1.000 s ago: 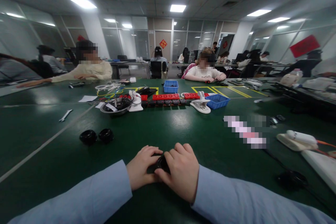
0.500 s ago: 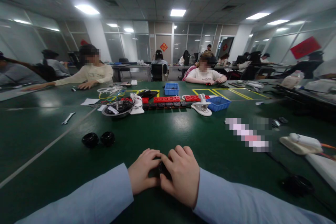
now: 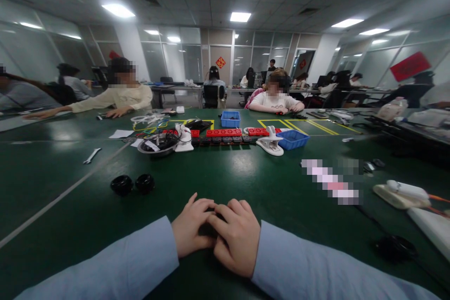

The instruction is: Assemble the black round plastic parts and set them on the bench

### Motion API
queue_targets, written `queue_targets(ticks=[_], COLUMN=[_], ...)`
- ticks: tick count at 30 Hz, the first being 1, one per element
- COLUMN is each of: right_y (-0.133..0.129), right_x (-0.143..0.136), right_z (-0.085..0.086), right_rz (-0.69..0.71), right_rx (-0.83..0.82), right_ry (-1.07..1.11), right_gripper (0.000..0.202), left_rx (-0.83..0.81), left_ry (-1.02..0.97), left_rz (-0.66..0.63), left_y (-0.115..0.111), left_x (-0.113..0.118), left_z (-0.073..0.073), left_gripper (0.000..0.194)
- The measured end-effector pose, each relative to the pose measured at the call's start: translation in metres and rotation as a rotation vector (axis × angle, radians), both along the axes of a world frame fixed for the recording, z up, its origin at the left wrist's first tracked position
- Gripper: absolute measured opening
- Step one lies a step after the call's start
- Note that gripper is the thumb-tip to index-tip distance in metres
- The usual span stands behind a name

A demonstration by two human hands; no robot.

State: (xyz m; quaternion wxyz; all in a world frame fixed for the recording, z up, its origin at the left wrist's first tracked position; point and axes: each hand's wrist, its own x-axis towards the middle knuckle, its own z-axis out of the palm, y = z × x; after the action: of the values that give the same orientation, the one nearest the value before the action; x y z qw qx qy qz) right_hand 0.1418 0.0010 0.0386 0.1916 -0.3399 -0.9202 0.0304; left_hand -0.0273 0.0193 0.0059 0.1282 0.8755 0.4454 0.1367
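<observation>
Left hand (image 3: pixel 192 226) and right hand (image 3: pixel 236 236) meet over a dark object (image 3: pixel 207 229) at the near edge of a green bench (image 3: pixel 168 168), fingers curled around it, their exact grip hidden. Both wrists angle inward. Two black round parts (image 3: pixel 122 185) sit beyond, toward the left. Printing on the red blocks (image 3: pixel 224 132) is too small to read.

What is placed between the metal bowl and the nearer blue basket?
In the head view, a white stand, red blocks, black blocks and a white clip are there.
</observation>
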Motion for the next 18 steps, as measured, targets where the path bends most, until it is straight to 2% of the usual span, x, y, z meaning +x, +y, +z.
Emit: queue_targets(ticks=[5,9,13,15,18], right_y=[-0.001,0.002,0.001,-0.002,-0.005], right_x=[0.000,-0.002,-0.005,-0.004,0.001], right_z=[-0.001,-0.013,-0.022,-0.019,-0.005], right_rz=[0.048,0.114,0.208,0.218,0.160], right_rx=[0.003,0.097,0.174,0.170,0.139], right_ry=[0.040,0.121,0.181,0.193,0.178], right_gripper=[0.025,0.010,0.014,0.016,0.029], left_rx=[-0.033,-0.043,-0.024,-0.018,-0.032], left_ry=[-0.018,-0.050,-0.049,-0.048,-0.070], left_rz=[-0.012,-0.041,-0.039,-0.039,-0.032], left_y=[0.003,0.005,0.005,0.005,0.006], left_x=[-0.002,-0.003,-0.004,-0.004,-0.005], left_z=[-0.002,-0.005,-0.008,-0.010,-0.011], left_gripper=[0.048,0.045,0.037,0.038,0.044])
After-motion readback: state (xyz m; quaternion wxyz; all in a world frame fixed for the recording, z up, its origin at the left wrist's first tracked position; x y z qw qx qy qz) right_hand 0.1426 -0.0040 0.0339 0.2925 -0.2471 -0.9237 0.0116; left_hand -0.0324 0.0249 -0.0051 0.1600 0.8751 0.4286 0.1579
